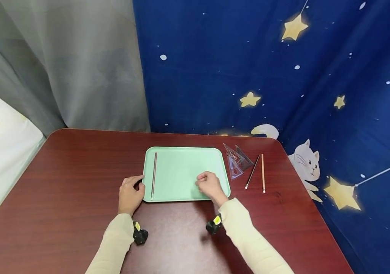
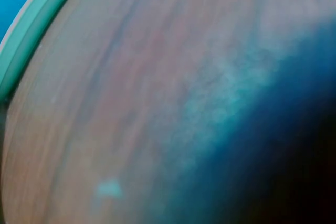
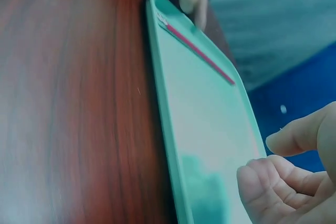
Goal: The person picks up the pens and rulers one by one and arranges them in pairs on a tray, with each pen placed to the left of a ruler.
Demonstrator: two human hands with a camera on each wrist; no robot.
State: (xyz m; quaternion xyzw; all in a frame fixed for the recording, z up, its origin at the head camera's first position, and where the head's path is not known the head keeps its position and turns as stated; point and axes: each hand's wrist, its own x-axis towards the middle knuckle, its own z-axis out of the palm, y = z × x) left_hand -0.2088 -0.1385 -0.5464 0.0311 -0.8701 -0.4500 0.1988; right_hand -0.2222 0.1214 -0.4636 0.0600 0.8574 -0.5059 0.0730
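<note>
I see the left hand [image 1: 129,196] touching the green tray [image 1: 181,173] at its left rim, thumb and index finger spread. The right hand [image 1: 211,186] hovers over its right half, fingers loosely curled, thumb apart, gripping nothing. The red pencil [image 1: 154,176] lies inside, along the left side.

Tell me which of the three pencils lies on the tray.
The red pencil, along the left side of the green tray. The black pencil and the tan pencil lie on the table, right of it.
</note>
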